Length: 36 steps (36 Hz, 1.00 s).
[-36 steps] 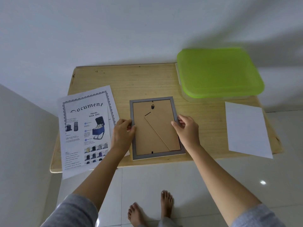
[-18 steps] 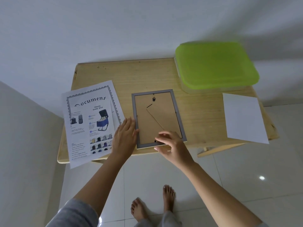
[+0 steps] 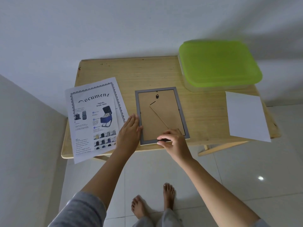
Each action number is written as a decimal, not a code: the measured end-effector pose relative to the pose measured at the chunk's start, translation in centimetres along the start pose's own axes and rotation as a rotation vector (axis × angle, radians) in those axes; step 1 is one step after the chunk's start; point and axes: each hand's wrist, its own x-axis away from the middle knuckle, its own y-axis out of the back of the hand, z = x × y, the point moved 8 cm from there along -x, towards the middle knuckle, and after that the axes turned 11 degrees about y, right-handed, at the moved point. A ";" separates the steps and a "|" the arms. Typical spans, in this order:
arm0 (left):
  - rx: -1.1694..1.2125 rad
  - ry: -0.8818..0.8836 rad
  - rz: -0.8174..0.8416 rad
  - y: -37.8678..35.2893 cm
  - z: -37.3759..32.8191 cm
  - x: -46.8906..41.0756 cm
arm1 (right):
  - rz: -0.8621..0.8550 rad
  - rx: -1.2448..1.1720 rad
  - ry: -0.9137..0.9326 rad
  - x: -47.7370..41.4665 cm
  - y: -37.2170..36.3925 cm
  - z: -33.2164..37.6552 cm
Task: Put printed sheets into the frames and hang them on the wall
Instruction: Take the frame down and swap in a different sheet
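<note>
White wall [image 3: 131,30] rises behind a small wooden table [image 3: 147,72], and pale tiled floor [image 3: 246,177] lies open in front of it. A box [image 3: 219,63] with a green lid takes the far right corner and hangs past the table's edge. Two printed sheets [image 3: 91,122] lie stacked on the left, their near ends hanging over the front edge. A blank sheet [image 3: 246,115] on the right overhangs the front as well.

Between the papers the frame [image 3: 179,108] lies face down, brown backing [image 3: 147,112] up, its near rail close to the table's front edge.

The left hand [image 3: 129,130] lies flat with straight fingers, braced against the frame's left rail. The right hand [image 3: 173,140] has its grip closed on the near rail, thumb and curled fingertips pinching it.

The step in hand looks like opening the frame's back. The next move probably calls for freeing the backing and lifting it out while the left hand keeps the frame from sliding.

Any pull toward the body risks drawing the frame off the front edge. Bare wood beyond the frame, and between it and the blank sheet, gives room to set the backing down.
</note>
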 end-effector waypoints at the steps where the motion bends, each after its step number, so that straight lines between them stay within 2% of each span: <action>1: 0.000 -0.001 0.000 0.0 0.0 0.0 | -0.007 -0.004 0.002 0.1 0.0 0.1; 9: 0.008 -0.001 0.014 -0.2 0.0 -0.1 | -0.061 -0.011 0.030 0.4 0.4 0.4; 36: 0.160 0.040 -0.037 1.4 -0.5 0.2 | 0.004 -0.010 0.050 0.4 0.3 0.1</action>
